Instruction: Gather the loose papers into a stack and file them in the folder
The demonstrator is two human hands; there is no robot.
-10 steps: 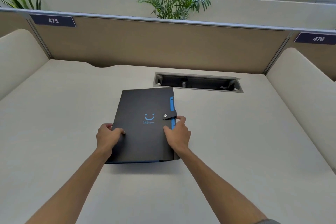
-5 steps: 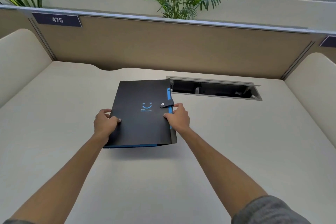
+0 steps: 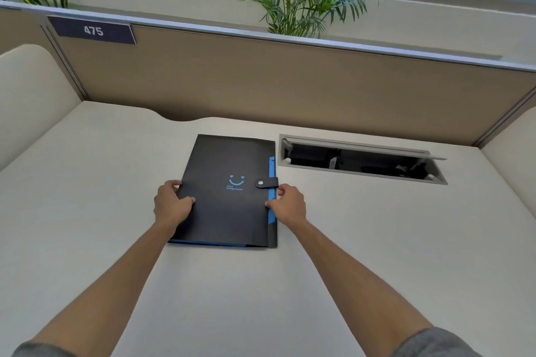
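Observation:
A black folder with a blue smile print and blue edging lies closed flat on the white desk, its snap strap fastened on the right side. My left hand grips the folder's left edge, thumb on the cover. My right hand holds the right edge just below the strap. No loose papers are in sight.
An open cable tray is sunk into the desk just right of the folder. A tan partition with a sign reading 475 closes the back. Padded side panels stand left and right. Plants rise behind the partition.
Both hands have slid the folder away from me toward the back of the desk. It now lies closer to the cable tray.

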